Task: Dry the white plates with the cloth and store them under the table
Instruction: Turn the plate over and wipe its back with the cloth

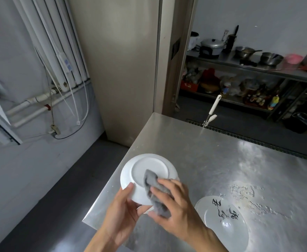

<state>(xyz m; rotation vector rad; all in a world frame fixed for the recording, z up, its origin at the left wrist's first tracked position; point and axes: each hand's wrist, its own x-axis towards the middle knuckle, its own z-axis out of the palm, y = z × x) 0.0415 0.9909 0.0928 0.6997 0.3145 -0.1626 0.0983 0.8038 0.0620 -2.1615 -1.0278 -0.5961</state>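
Plate (145,171) held underside-up over table's (221,160) near-left corner. Left hand (120,215) grips its rim; right hand (174,206) pinches cloth (154,190) against base. Wipe foot ring in circles, rotating plate, grip firm.

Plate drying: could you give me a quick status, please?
Left hand grips white plate, underside up. Right hand holds grey cloth on it. Nothing obstructing.

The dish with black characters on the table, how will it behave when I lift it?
The dish looks glazed and glossy, with water drops on the table beside it, so probably slippery. It seems rigid ceramic, likely fragile if dropped. Lying flat, it should not roll.
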